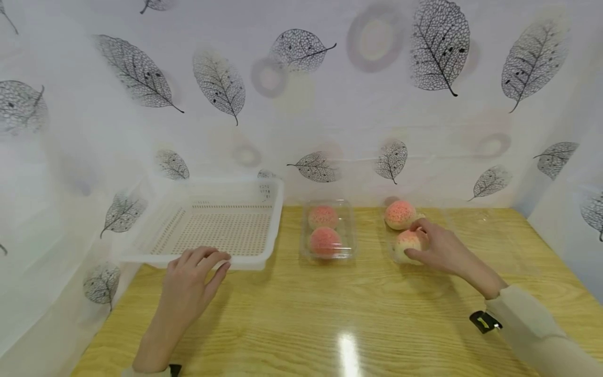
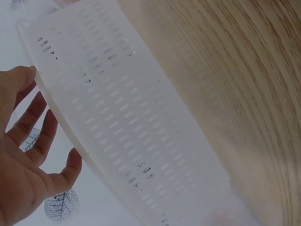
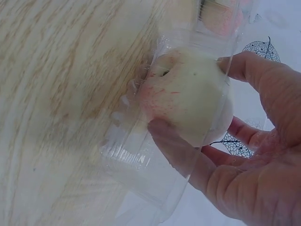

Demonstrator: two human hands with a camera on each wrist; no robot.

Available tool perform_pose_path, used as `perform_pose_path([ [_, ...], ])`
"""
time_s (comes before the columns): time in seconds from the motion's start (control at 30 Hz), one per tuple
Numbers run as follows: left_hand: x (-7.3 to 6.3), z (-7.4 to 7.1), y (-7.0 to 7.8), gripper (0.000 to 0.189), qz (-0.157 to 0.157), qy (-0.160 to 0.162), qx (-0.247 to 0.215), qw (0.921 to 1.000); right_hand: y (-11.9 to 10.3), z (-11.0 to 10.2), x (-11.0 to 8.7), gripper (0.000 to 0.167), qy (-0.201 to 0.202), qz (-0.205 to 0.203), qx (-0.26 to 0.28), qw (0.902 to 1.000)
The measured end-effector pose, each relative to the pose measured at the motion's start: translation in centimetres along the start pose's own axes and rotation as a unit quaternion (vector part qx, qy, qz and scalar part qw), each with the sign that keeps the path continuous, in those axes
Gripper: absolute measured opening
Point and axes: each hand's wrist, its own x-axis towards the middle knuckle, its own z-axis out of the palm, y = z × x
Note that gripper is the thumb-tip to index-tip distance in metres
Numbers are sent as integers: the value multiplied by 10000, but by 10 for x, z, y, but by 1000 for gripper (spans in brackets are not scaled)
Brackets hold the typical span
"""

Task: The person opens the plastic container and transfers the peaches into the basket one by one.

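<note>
In the head view my right hand pinches a cream-and-pink peach between thumb and fingers, inside a clear plastic box. The right wrist view shows the thumb and fingers spread around this peach, within the clear box wall. Another pink peach sits just behind it. My left hand rests with its fingertips at the near rim of a white perforated basket. Seen from the left wrist, those loosely bent fingers touch the basket's rim.
Between the hands stands a clear box with two pink peaches. A transparent lid lies open at the right. Behind the wooden table hangs a white leaf-print curtain.
</note>
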Motion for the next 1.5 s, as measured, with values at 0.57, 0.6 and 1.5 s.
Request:
perform_pose_path([
  [0.57,1,-1,1,17,-214,-25,-83,9997,-2,-2,3,58,-89,83,174,9998],
  [0.6,1,-1,0,17,-220,-22,-97,9997,-3,-2,4,59,-121,92,159,9998],
  [1.5,2,1,1,16,-302,-71,-134,9994,0,-4,5,65,-52,60,-236,9997],
])
